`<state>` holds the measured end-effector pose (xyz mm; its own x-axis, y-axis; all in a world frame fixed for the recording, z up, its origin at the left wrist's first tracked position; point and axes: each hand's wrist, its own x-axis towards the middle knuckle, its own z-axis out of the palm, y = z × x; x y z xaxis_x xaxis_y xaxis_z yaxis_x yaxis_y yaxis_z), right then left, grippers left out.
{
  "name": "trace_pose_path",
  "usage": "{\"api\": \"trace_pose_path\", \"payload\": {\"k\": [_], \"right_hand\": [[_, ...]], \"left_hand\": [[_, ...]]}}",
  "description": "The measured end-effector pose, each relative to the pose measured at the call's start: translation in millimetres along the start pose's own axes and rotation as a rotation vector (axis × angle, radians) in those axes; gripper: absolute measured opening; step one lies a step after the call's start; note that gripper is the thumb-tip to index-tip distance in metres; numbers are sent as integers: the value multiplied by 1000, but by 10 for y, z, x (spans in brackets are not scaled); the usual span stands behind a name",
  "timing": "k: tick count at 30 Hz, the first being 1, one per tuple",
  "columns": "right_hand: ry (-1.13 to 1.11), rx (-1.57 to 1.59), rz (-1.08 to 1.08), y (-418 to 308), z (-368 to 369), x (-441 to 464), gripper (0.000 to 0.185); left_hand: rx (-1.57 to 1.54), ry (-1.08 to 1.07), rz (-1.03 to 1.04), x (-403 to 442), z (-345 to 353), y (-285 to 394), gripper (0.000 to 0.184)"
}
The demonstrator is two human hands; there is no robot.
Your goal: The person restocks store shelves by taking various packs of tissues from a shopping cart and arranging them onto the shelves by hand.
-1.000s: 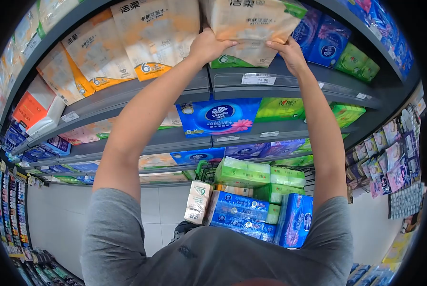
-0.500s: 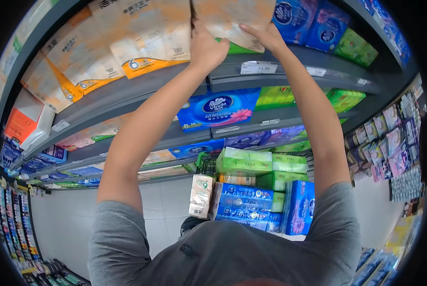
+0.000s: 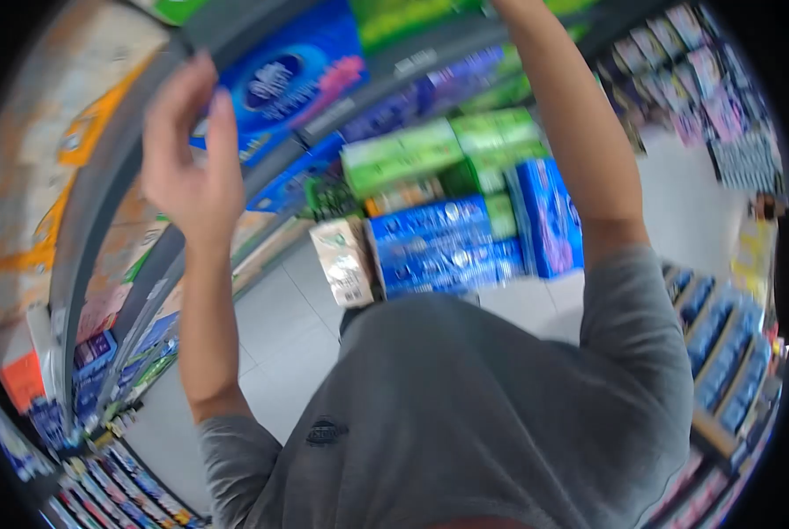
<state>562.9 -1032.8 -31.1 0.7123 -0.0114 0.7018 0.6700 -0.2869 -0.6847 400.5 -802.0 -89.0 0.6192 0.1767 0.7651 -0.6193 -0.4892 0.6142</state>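
My left hand is raised in front of the shelves, its fingers apart and nothing between them. Behind it, a blue pack of tissues with a pink flower stands on a shelf; whether the fingertips touch it I cannot tell. Only my right forearm shows, reaching past the top edge, so that hand is hidden. Below my arms sits a load of tissue packs: green packs, blue packs, an upright blue pack and a beige pack at the left end.
Large beige and orange packs line the upper shelf at the left. A grey shelf edge curves beside my left forearm. Hanging goods are at the far right, with stacked blue packs below. Pale floor tiles lie beneath.
The view has swung down and turned. My left hand has come away from the beige pack on the upper shelf. My right hand has left the view at the top.
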Motion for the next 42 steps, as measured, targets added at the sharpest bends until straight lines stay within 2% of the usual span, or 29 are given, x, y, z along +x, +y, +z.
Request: {"api": "trace_pose_path", "payload": {"k": [1, 3, 4, 5, 6, 7, 8, 10, 11, 12, 13, 14, 16, 17, 20, 21, 24, 25, 29, 37, 41, 42], "right_hand": [[-4, 173, 24, 339, -261, -245, 26], [59, -10, 316, 799, -928, -904, 23], [30, -346, 433, 1328, -1437, -1270, 45], [51, -420, 578, 1540, -1788, -1604, 37], [12, -680, 446, 1701, -2187, -1998, 37], [36, -891, 589, 1860, -2630, -2355, 42], [107, -1087, 637, 1924, -3000, -2677, 48], [92, -1377, 692, 1971, -3670, -3187, 52], [78, -1515, 635, 2024, -3965, -3462, 57], [62, -1648, 574, 2060, -4195, -3689, 63], [40, -1672, 714, 2036, -4338, -3826, 69], [43, -1673, 725, 2031, -4472, -3892, 69], [-104, -1392, 1140, 2083, -4701, -3986, 70], [-129, -1408, 1123, 2079, -4718, -3994, 69], [-178, -1358, 1209, 2138, -4788, -3904, 65], [-185, -1384, 1144, 2167, -4819, -3945, 59], [-238, -1375, 1228, 2218, -4923, -3987, 51], [-212, -1419, 1177, 2205, -4903, -4015, 45], [-128, -1547, 1178, 2098, -4681, -3955, 43], [-130, -1495, 1135, 1981, -4658, -3964, 51], [-109, -1484, 1105, 1879, -4679, -4065, 57], [-73, -1448, 1111, 1843, -4665, -4110, 58]], "left_hand": [[225, -163, 84, -402, -81, -83, 29], [345, -412, -208, -1252, -101, -217, 36], [302, -410, -454, -1721, -104, -363, 45], [263, -404, -698, -2194, -127, -506, 54], [305, -413, -818, -2624, -201, -628, 61], [349, -420, -937, -2995, -294, -728, 69], [341, -442, -944, -3322, -381, -804, 69], [315, -335, -1178, -3752, -504, -869, 78], [316, -353, -1178, -3809, -480, -816, 78], [275, -285, -1418, -3856, -439, -752, 76], [232, -207, -1655, -3891, -401, -711, 74], [237, -217, -1651, -3929, -391, -717, 74], [82, -346, -1698, -3979, -391, -755, 66], [100, -351, -1701, -4008, -376, -801, 61], [126, -378, -1700, -4025, -369, -850, 65], [145, -401, -1708, -4008, -359, -817, 69], [203, -340, -1773, -3941, -235, -728, 71], [205, -297, -1780, -3939, -182, -683, 73], [195, -242, -1757, -3960, -96, -587, 75], [190, -152, -1774, -4107, -187, -692, 78], [153, -155, -1720, -4273, -250, -680, 69], [149, -142, -1686, -4329, -250, -657, 57]]}}
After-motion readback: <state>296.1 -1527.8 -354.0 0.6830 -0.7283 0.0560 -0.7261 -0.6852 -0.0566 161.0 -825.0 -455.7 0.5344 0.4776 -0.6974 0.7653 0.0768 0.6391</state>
